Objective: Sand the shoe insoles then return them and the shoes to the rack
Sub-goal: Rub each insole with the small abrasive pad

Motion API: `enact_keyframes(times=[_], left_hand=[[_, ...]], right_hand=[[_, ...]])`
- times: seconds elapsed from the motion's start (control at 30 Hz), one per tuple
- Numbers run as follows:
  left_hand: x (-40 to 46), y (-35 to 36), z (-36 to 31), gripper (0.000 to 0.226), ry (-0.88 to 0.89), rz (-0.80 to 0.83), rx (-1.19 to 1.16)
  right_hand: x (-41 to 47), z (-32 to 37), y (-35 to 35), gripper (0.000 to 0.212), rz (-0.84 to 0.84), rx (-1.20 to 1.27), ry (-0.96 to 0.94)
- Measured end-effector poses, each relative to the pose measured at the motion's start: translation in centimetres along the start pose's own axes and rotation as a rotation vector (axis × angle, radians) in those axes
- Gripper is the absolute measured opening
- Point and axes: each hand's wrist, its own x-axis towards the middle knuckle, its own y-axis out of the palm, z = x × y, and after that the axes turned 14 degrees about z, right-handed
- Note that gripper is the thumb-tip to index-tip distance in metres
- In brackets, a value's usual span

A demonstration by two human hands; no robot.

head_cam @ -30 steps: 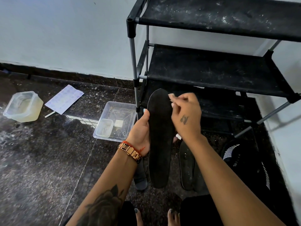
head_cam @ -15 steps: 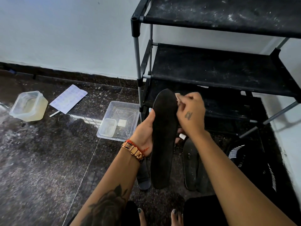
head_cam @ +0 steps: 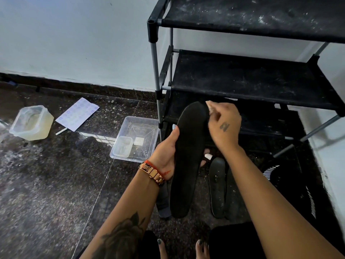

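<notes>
My left hand [head_cam: 167, 152] grips a long black insole [head_cam: 188, 156] by its left edge and holds it upright in front of the black shoe rack [head_cam: 242, 79]. My right hand [head_cam: 223, 124] pinches a small pale piece of sandpaper [head_cam: 210, 106] against the insole's top right edge. Another black insole [head_cam: 217, 186] lies flat on the floor to the right. A third dark insole [head_cam: 164, 200] peeks out below my left wrist. A black shoe with white stripes [head_cam: 291, 189] rests on the floor at the right, by the wall.
A clear plastic tray [head_cam: 147, 126] holding a small tub and a white square sits left of the rack leg. Further left lie a printed sheet [head_cam: 77, 114], a white stick [head_cam: 61, 131] and a cloudy plastic container [head_cam: 30, 122]. My toes [head_cam: 200, 247] show at the bottom.
My right hand has slid slightly along the insole's top right edge with the sandpaper. The left hand keeps its hold. The view has shifted a little.
</notes>
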Motion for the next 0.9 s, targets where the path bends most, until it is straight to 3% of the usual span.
enact_keyframes(times=[0.13, 0.2, 0.27, 0.4, 0.5, 0.63, 0.77, 0.9], left_hand=[[-0.1, -0.2, -0.5, 0.065, 0.084, -0.013, -0.083], [-0.1, -0.5, -0.6, 0.065, 0.127, -0.060, -0.130], [0.0, -0.7, -0.6, 0.061, 0.183, -0.129, -0.160], [0.1, -0.6, -0.5, 0.050, 0.261, -0.227, -0.203], [0.0, -0.4, -0.2, 0.047, 0.256, -0.264, -0.181], [0.7, -1.4, 0.7, 0.044, 0.201, -0.341, -0.148], [2.9, -3.4, 2.0, 0.040, 0.159, -0.428, -0.097], [5.7, -6.5, 4.6, 0.013, 0.092, -0.566, 0.069]], right_hand=[[0.4, 0.7, -2.1, 0.028, 0.058, 0.780, 0.554], [-0.3, 1.0, -3.2, 0.026, 0.197, 0.963, 0.712], [-1.6, 1.3, -3.9, 0.022, 0.356, 0.927, 0.757], [-3.3, 1.7, -3.5, 0.023, 0.680, 0.631, 0.678], [-4.1, 1.9, -2.1, 0.017, 0.831, 0.510, 0.653], [-4.0, 1.0, -0.1, 0.002, 0.851, 0.366, 0.614], [-3.5, -1.1, 2.2, 0.013, 0.840, 0.350, 0.660], [-3.7, -4.6, 5.0, 0.022, 0.880, 0.334, 0.749]])
